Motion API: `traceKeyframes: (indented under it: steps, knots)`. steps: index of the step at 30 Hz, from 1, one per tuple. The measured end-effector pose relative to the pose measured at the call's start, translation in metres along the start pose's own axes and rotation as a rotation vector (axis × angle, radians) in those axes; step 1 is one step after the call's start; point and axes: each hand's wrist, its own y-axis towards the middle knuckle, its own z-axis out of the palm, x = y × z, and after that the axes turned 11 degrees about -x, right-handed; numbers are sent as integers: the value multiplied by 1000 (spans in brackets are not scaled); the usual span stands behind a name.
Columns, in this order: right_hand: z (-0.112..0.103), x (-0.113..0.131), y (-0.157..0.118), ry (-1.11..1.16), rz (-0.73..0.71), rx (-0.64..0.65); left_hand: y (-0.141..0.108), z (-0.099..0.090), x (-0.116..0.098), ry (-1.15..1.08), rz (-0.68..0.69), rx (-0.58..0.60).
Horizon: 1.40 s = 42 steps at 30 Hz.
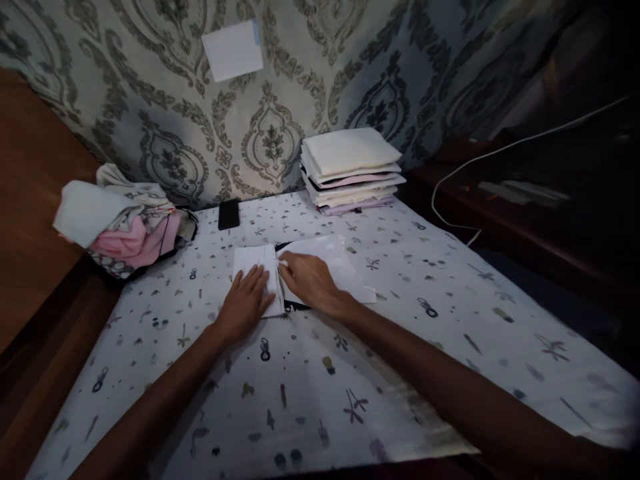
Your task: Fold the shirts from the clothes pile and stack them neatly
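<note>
A white cloth [327, 257] with a black part lies on the printed sheet in front of me, its left section folded over into a flat panel. My left hand [246, 297] rests flat on that folded panel, fingers spread. At the panel's right edge, my right hand [310, 277] has its fingers curled in, thumb and forefinger pinched at the cloth's edge. The rest of the cloth extends to the right, partly covered by my right hand and wrist.
Folded cloths [353, 157] stand in a stack at the back right. A loose heap of clothes [135, 230] sits at the back left beside a dark phone [229, 215]. A white cable [443, 183] runs along the right side. Behind is a patterned wall with a white paper [233, 51].
</note>
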Motion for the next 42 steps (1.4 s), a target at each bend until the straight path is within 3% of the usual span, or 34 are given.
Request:
traceKeyframes:
  steps: [3,6,15,20,25,29,34,39,42]
  knots:
    - [10,1,36,-252,-145,45,-2,5,-10,58,9,-5]
    - [29,0,64,-350,-65,42,-3,11,-18,88,2,-11]
    - [49,-20,103,-271,5,9,-6,19,-27,61,-32,-45]
    - [47,-13,91,-266,-37,-43,-5,10,-24,-35,-67,1]
    - [59,6,47,-162,-260,-20,17,-9,14,-127,-200,42]
    - [82,2,29,-194,-230,43,40,-1,48,-79,-261,163]
    - [88,-6,33,-236,-238,96,58,12,68,-15,-379,170]
    - [80,-5,38,-207,-262,110,50,4,59,-28,-488,101]
    - [77,-6,42,-188,-277,121,25,-12,35,-73,-334,-22]
